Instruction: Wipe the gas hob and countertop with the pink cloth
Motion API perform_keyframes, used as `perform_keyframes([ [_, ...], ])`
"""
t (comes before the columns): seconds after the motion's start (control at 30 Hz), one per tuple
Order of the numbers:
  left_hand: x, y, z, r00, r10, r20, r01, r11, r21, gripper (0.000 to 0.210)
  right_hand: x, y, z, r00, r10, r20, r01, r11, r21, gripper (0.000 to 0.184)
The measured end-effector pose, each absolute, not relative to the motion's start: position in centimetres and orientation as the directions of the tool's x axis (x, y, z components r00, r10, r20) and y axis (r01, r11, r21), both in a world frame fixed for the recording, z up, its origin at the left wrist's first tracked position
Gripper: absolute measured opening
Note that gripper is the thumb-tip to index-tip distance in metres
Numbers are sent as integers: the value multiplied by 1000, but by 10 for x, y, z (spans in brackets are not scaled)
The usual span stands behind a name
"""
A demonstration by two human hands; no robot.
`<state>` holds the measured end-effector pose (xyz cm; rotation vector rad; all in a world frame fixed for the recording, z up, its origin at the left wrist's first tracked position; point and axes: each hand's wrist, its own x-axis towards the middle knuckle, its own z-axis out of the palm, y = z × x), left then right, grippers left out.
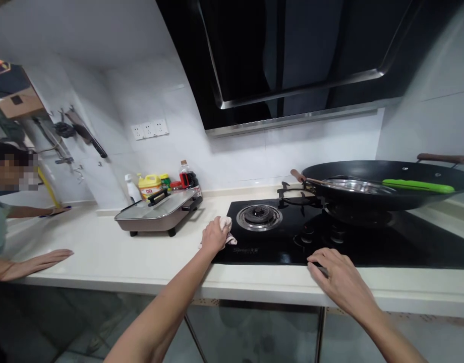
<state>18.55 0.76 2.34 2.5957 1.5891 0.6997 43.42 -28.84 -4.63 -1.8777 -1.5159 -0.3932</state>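
My left hand (214, 236) is closed on a bunched, light-coloured cloth (226, 224) with dark marks. It presses the cloth at the left edge of the black glass gas cooktop (270, 257), beside the left burner (259, 217). At the cooktop's front edge, my right hand (340, 276) rests palm down, with thumb and fingers apart and nothing visible in it. Two control knobs (306, 235) are just beyond that hand. A pan support (298, 195) lies off the left burner, toward the back, next to the wok.
A large black wok (368, 199) covers the right side, holding a metal dish (355, 185) and a green-handled utensil (417, 186). Left stands a lidded electric pan (156, 218), bottles (187, 176) behind it. Another person's hand (46, 259) lies on the counter. A range hood (292, 65) hangs above.
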Motion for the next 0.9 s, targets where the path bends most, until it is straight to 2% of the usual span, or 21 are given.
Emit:
perform_keyframes([
  [0.3, 202, -9, 21, 596, 723, 350, 704, -680, 205, 46, 435, -286, -51, 283, 752, 596, 948, -125, -292, 30],
  [0.53, 297, -94, 7, 830, 456, 322, 413, -890, 196, 46, 439, -286, -54, 285, 754, 591, 946, -120, -302, 33],
  [0.77, 303, -138, 4, 894, 321, 312, 263, -941, 214, 45, 460, -287, -61, 382, 770, 511, 866, -106, -488, 52],
  [0.9, 254, -122, -1, 868, 315, 384, 275, -949, 158, 43, 465, -288, -60, 398, 785, 475, 852, -125, -508, 55],
])
